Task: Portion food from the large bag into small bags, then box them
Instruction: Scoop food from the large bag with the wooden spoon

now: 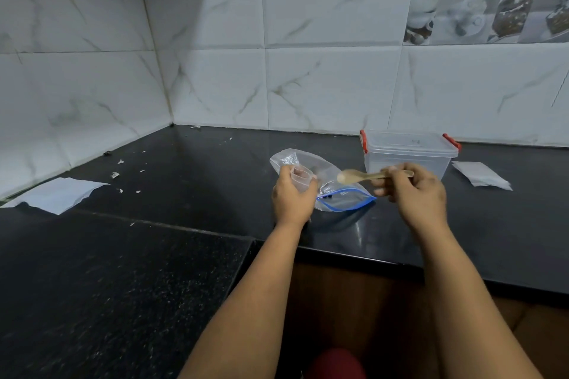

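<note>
A large clear zip bag (345, 198) with a blue edge lies on the black counter (184, 181), a few dark bits inside it. My left hand (291, 198) holds a small clear bag (300, 177) upright just left of it, pinched at the mouth. My right hand (415, 189) grips the handle of a wooden spoon (354, 176), whose bowl hovers over the large bag and points toward the small bag. Behind my right hand stands a clear plastic box (406, 152) with red clips, its lid on.
Flat white packets lie at the far right (482, 177) and at the left edge of the counter (57, 198). Small white scraps (118, 175) dot the left part of the counter. Tiled walls close off the back and left; the counter's front edge runs below my wrists.
</note>
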